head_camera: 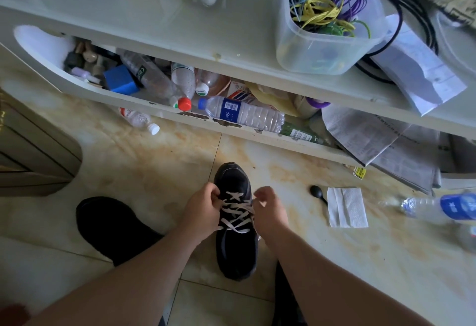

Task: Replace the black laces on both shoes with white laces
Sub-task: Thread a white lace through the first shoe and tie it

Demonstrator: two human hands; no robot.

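Head view shows one black shoe (235,248) on the floor, toe pointing away; a white lace (235,212) already crosses back and forth over its top; no black lace shows on it. Left hand (203,210) pinches the lace at the left side, fingers curled; right hand (270,210) curls at the right side, seemingly pinching lace too. I think this shoe is nearly done; the dark shape (110,228) on the left may be the other shoe, but I cannot tell.

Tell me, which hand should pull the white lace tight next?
Probably the left hand: its fingers already pinch the white lace at the black shoe. The right hand sits curled beside the shoe's other edge; whether it grips any lace is unclear.
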